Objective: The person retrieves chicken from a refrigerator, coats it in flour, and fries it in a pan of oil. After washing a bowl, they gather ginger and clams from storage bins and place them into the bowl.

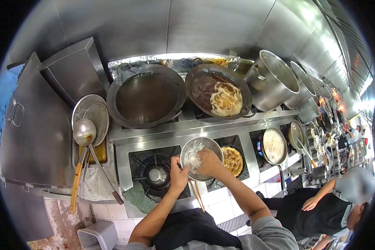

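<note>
A metal bowl [210, 144] with a whitish, wet-looking substance in it is above the front burners. My left hand [179, 175] grips its left rim, fingers closed. My right hand [209, 162] reaches inside, its fingertips in the white contents; how they are bent is hidden. A pair of chopsticks [196, 195] sticks out below the bowl. To the bowl's right, a pan holds a browned, omelette-like food [232, 161]. Left of my left hand is a bare burner [157, 175].
Two large woks, one with dark liquid [146, 98], one with frying food [226, 99], stand behind. Tall pots [275, 75] are at back right. Ladles [84, 132] rest on a left tray. A pan [275, 146] is right. A co-worker in a black apron [312, 208] stands at lower right.
</note>
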Demonstrator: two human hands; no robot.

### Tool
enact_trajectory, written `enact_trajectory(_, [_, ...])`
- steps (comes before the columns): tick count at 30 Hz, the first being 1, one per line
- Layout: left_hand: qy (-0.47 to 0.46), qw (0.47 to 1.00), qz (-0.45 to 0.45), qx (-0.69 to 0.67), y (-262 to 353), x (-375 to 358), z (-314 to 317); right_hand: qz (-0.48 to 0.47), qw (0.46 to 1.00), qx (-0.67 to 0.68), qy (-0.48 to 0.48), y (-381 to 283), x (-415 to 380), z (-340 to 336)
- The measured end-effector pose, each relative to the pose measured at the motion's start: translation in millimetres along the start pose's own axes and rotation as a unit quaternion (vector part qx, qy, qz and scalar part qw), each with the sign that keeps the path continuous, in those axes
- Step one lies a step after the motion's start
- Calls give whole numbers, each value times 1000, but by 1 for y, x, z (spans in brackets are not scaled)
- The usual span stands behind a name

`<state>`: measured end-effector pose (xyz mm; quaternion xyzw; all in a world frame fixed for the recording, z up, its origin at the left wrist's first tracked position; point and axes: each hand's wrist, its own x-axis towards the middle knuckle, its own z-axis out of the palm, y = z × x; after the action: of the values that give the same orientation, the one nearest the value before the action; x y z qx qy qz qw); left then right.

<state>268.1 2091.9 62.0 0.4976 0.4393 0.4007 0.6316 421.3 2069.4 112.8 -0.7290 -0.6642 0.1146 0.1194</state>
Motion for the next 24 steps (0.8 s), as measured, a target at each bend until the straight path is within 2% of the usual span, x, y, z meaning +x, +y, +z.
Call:
enact_trajectory(2, [5,1000,6,18,6,-4,-5,-1,994,107,-11,-3,6,1])
enact_trajectory(4, [-14,993,-75,-88,7,-7,-11,18,993,113,-42,-12,11,-6])
enact_trajectory(5, [-13,993,-73,-89,2,-6,-14,38,989,120,-71,-19,14,-12])
enact_trajectory(7, [2,999,-13,-51,-2,-1,-20,31,992,93,-75,-36,18,-27])
enact_trajectory(9, [0,995,-33,-95,7,0,-24,24,995,64,-79,-44,21,-31])
enact_trajectory(11, [1,989,-53,-140,13,5,-26,-11,997,73,-3,-45,23,-31])
enact_trajectory(12, [7,990,-56,-133,11,9,-27,-14,997,71,-3,-47,25,-32])
enact_trajectory(14, [10,990,-57,-128,14,15,-28,-84,983,148,70,-50,29,-36])
enact_trajectory(17, [7,986,-60,-155,18,20,-26,-100,976,183,63,-41,36,-26])
enact_trajectory(21, [4,985,-60,-160,6,29,-21,-79,981,160,76,-36,32,-27])
enact_trajectory(23, [2,986,-56,-156,16,33,-14,-144,964,187,125,-28,34,-22])
enact_trajectory(24, [10,988,-62,-141,20,33,-10,-138,964,185,131,-20,32,-17])
